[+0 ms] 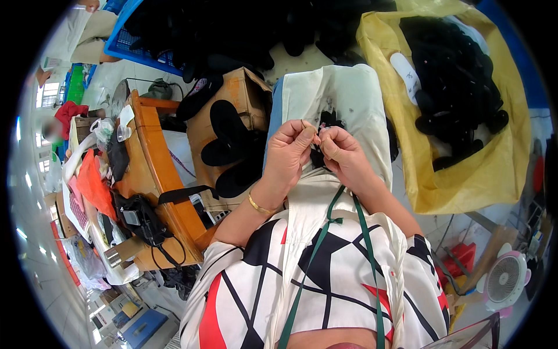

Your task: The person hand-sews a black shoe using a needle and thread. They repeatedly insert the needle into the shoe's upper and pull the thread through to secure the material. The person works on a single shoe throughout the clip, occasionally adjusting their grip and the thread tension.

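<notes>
My left hand (290, 149) and my right hand (343, 152) meet above my lap, thumbs and fingertips pinched together almost touching. Something tiny is between them, too small and covered to name. Just beyond and below the fingertips lie small black pieces (330, 118) on the pale apron cloth (354, 87) spread over my knees; dark specks dot the cloth around them. A gold bangle (256, 203) circles my left wrist. Green apron ties (332, 220) run down between my forearms.
At right stands a yellow sack (465, 195) holding many black shoe-shaped pieces. Left of my knees, a cardboard box (200, 139) bears black soles (228, 121). A blue crate (119, 43) stands at far left, a wooden stool (152, 186) nearer, a fan (504, 279) at lower right.
</notes>
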### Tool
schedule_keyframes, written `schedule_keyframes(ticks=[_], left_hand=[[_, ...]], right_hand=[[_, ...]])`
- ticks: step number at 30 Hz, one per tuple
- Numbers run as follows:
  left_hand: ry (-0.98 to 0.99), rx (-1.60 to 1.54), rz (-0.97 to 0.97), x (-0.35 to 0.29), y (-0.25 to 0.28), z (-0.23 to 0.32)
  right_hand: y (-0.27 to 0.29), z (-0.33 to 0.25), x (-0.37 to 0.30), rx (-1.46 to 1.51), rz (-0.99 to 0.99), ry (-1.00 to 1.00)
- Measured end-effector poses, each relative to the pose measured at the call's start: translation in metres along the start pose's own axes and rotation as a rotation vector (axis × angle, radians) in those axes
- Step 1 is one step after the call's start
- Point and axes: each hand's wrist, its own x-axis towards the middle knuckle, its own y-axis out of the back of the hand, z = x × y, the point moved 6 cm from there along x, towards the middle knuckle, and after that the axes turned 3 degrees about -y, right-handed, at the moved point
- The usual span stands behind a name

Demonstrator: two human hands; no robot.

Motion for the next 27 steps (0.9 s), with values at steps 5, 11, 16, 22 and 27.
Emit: schedule_keyframes(ticks=[5,11,16,22,27], left_hand=[[-0.009,0.021,0.023,0.001,0.011,-0.001],[-0.021,-0.045,0.097,0.006,0.017,0.001],[0.039,-0.074,0.007,0.005,0.016,-0.004],[0.054,-0.032,0.015,0.007,0.018,-0.002],[0.003,-0.039,0.047,0.015,0.031,0.0]], right_hand=[[-0.002,0.003,0.002,-0.065,0.071,-0.004],[-0.007,-0.003,0.0,-0.487,0.11,0.199],[-0.005,-0.004,0.002,-0.234,0.135,0.127],[0.003,-0.006,0.005,-0.196,0.138,0.052],[-0.007,-0.016,0.012,-0.31,0.193,0.046]])
